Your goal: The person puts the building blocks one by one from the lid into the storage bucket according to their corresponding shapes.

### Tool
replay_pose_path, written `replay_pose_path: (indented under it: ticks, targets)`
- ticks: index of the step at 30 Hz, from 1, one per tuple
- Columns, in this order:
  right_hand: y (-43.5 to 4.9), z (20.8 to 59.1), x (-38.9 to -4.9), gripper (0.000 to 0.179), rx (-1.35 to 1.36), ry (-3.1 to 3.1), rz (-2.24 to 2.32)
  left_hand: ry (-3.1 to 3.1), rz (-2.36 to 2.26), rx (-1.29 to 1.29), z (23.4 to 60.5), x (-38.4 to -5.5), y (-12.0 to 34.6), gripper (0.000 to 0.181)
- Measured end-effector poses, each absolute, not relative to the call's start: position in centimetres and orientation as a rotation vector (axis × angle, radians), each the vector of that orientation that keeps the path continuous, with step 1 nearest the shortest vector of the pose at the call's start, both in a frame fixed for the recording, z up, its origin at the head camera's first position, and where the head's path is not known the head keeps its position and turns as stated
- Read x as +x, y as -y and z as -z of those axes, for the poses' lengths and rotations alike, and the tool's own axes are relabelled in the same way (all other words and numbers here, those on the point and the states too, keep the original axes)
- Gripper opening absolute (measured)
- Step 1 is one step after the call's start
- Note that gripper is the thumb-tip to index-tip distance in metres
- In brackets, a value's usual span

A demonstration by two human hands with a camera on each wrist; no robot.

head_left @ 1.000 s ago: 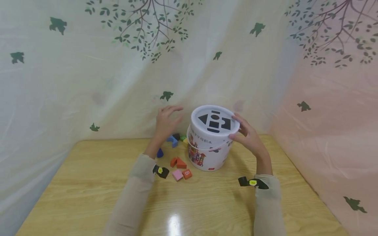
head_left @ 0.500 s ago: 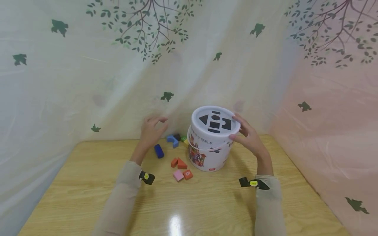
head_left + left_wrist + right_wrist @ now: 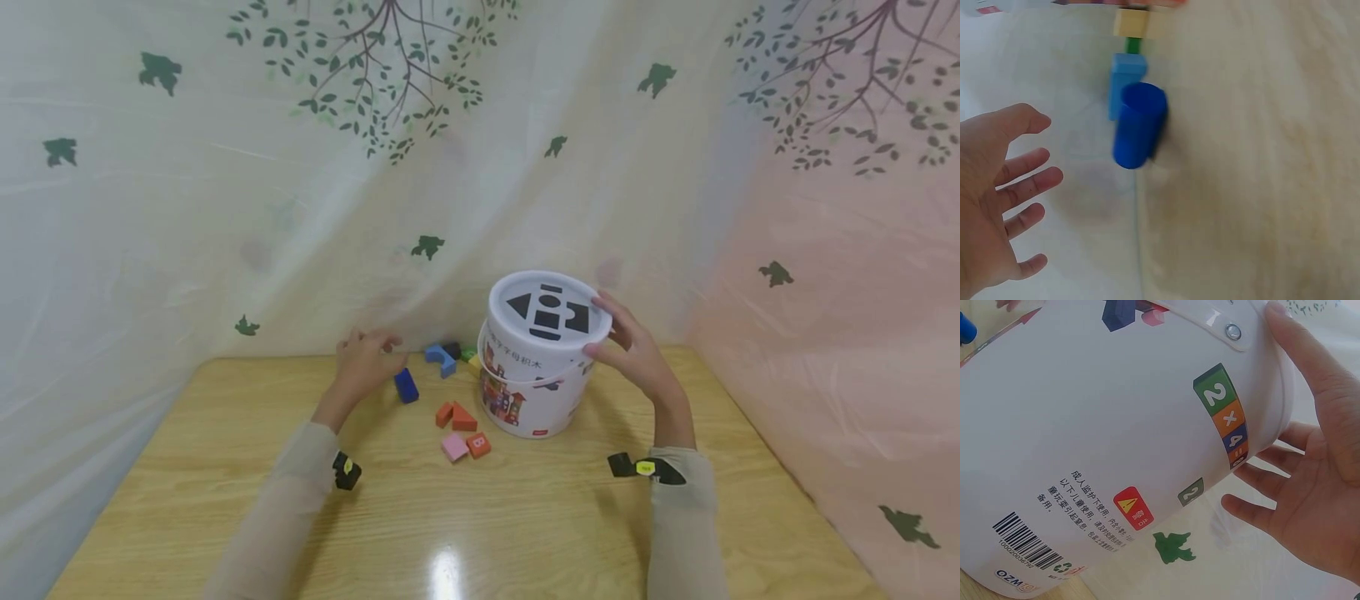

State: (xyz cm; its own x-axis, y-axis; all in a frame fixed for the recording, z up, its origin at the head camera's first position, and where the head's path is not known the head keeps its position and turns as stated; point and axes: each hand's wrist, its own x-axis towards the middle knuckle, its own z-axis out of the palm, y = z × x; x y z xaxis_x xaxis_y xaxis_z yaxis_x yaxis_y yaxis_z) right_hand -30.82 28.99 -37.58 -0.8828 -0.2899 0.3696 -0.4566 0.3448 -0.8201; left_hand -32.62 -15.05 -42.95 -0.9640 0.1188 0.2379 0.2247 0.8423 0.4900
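Note:
My left hand (image 3: 367, 360) hovers at the table's back left with spread, slightly bent fingers and nothing in them. Just right of it lies a dark blue cylinder block (image 3: 407, 386); the left wrist view shows a gap between this cylinder (image 3: 1139, 125) and the hand (image 3: 997, 187). A white lidded bucket (image 3: 534, 392) stands upright on the table, its lid (image 3: 517, 287) cut with shaped holes. My right hand (image 3: 633, 350) holds the lid's right rim, thumb in front and fingers behind. The right wrist view shows that hand (image 3: 1319, 437) against the bucket's printed wall (image 3: 1097, 412).
Left of the bucket lie a light blue arch block (image 3: 441, 360), a black block (image 3: 452, 349), and green and yellow blocks partly behind it. Nearer are orange-red blocks (image 3: 463, 417), a pink block (image 3: 453, 447) and a red block marked B (image 3: 478, 445). A printed curtain (image 3: 337, 250) hangs behind the table.
My left hand has moved left and down, away from the bucket to beside the blue cylinder, which has come into fuller view. The right hand and bucket have stayed in place.

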Motion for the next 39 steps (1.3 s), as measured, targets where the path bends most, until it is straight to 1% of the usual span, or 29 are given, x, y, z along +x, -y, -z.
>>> replay_pose_path:
  ticks: [6, 14, 21, 32, 39]
  targets:
    - [-29.0, 37.6, -30.8, 0.080, 0.686, 2.440, -1.574, 2.870, 0.676, -0.279, 44.5, -32.5, 15.5, 0.040]
    - [-28.9, 37.5, -30.9, 0.081, 0.677, 2.445, -1.577, 2.934, 0.569, -0.274, 45.7, -32.2, 15.1, 0.040]
    - [-28.9, 37.4, -30.8, 0.081, 0.667, 2.447, -1.576, 2.942, 0.502, -0.297, 46.0, -32.0, 14.3, 0.042]
    - [-28.9, 37.4, -30.8, 0.082, 0.662, 2.452, -1.568, 2.993, 0.563, -0.338, 46.1, -32.5, 13.3, 0.044]
    - [-28.9, 37.4, -30.8, 0.081, 0.660, 2.448, -1.572, 3.021, 0.486, -0.333, 46.7, -32.9, 12.6, 0.045]
